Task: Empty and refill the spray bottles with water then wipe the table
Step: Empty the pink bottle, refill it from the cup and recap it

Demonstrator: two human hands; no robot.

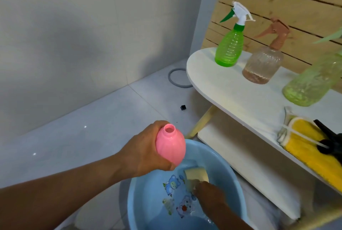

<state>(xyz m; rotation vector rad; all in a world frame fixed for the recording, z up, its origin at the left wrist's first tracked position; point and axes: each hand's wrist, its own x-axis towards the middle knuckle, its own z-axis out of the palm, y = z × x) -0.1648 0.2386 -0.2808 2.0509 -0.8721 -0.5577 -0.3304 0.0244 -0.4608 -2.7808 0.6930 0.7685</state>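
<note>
My left hand (146, 148) grips a pink bottle (171, 145) with no spray head, its open neck pointing up, held above the blue basin (235, 178). Down in the basin's water, my right hand (211, 195) holds a pale yellow cup-like object (196, 174). On the white table (231, 96) stand a green spray bottle (229, 48), a clear bottle with a brown sprayer (262, 65) holding a little water, and a pale green bottle (311, 85). A yellow cloth (303, 146) lies at the table's near right, with a black spray head (329, 141) resting on it.
The basin sits on the grey tiled floor beside the table's lower shelf (240, 157). A grey ring (177, 78) and a small black cube (183, 107) lie on the floor near the wall. Wooden slats (277, 4) back the table.
</note>
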